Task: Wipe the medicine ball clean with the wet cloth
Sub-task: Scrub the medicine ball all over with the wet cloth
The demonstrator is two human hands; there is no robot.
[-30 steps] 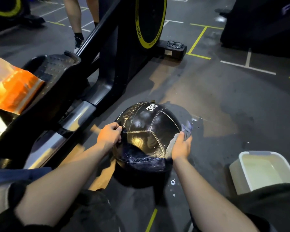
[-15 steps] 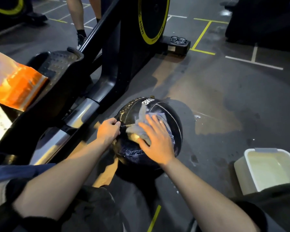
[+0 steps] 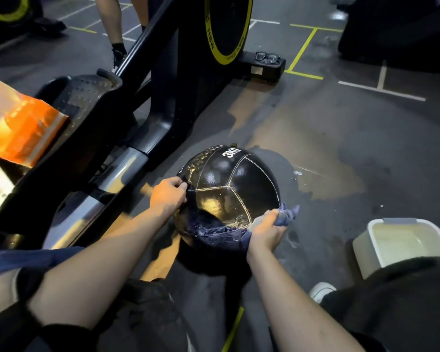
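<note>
medicine ball (image 3: 229, 189): glossy textured leather | cloth (image 3: 286, 215): wet fabric

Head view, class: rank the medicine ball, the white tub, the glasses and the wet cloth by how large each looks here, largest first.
1. Medicine ball
2. White tub, though cut off by a knee and nearer the camera, so its true size is unsure
3. Wet cloth, bunched and partly hidden in the right hand
4. Glasses, farthest away

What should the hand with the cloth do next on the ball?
Probably sweep the cloth back up over the ball's top. The right hand holds it bunched at the lower right edge, while the left hand steadies the ball.
</note>
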